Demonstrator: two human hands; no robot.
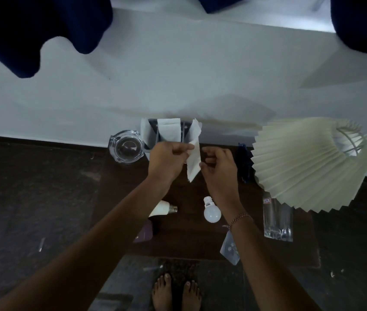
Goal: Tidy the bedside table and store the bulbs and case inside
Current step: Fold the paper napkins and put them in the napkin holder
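From the head view, both hands are raised over the far middle of the dark wooden surface (200, 234), holding one white tissue (193, 163) between them. The left hand (169, 158) pinches the tissue's upper left edge between thumb and curled fingers. The right hand (219, 163) has its fingers curled in, and its thumb and forefinger nip the tissue's right edge. A thin bracelet (240, 217) circles the right wrist.

Just beyond the hands, against the white wall (178, 75), stands a tissue holder (169, 132) with more white sheets sticking up. A glass ashtray (125, 147) sits just left of it. A pleated cream lampshade (308, 162) fills the right side, tilted in the wide lens.

Both bulbs lie nearer, on the surface. The round bulb (212, 212) rests between the forearms with its cap pointing far. The second bulb (163, 208) lies on its side to the left, partly hidden by the left forearm, its metal cap pointing right. The purple case (146, 231) lies near the second bulb, on its near side, and is also partly covered by that forearm.

A clear glass tumbler (277, 219) bearing a small label lies to the right, below the lampshade. A small clear packet (230, 249) sits at the near edge, beside the right forearm. Bare feet (175, 292) stand on the floor below.
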